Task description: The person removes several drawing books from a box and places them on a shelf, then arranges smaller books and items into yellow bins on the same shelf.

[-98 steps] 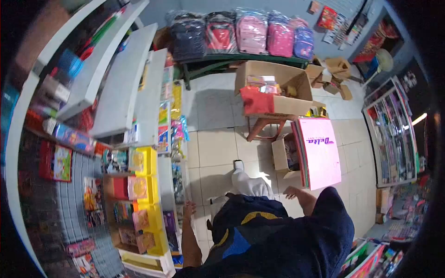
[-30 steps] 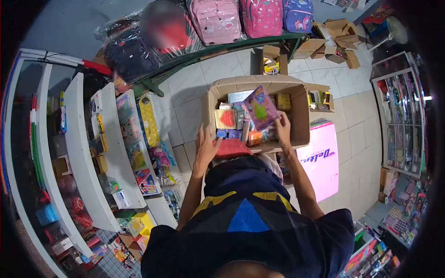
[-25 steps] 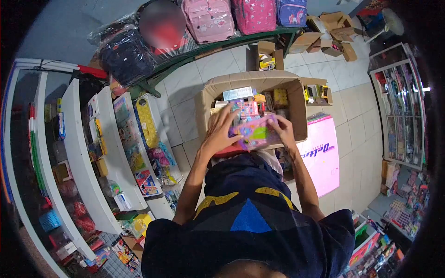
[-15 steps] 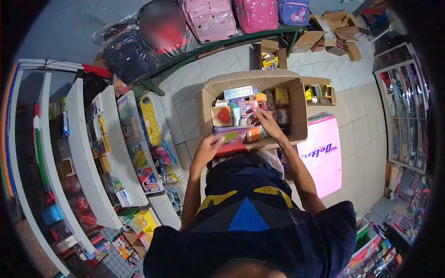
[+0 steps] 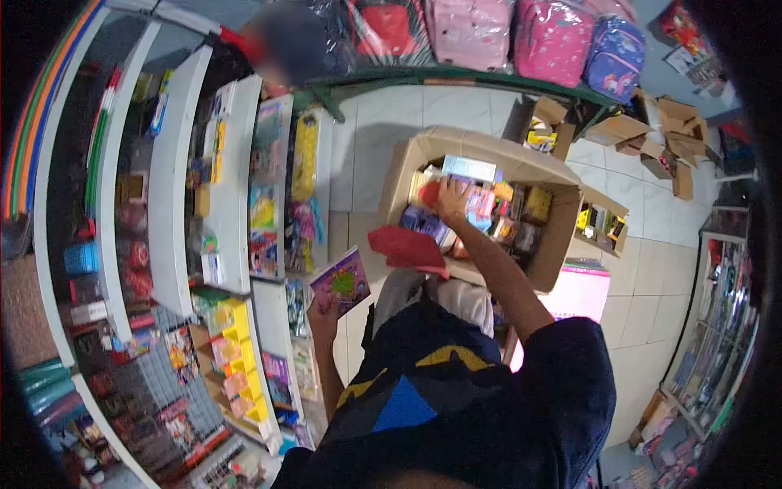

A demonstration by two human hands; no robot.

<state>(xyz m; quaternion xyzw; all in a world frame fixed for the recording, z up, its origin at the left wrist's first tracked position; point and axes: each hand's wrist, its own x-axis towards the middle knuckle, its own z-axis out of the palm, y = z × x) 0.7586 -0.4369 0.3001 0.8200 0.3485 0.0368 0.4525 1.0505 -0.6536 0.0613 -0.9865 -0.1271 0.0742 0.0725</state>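
My left hand holds a flat purple toy packet out toward the shelves on my left. My right hand reaches into a large open cardboard box full of several colourful packaged items, fingers resting on a packet near the box's left inner side. Whether those fingers grip anything I cannot tell. A red flap or cloth hangs over the box's near edge.
White shelves stocked with toys and stationery run along my left, with yellow bins lower down. Bagged backpacks sit on a green rack at the back. Smaller open boxes and a pink board lie on the tiled floor.
My left hand has carried the purple packet out of the box toward the left shelves. My right hand stays in the box, reaching further in. My head has turned left.
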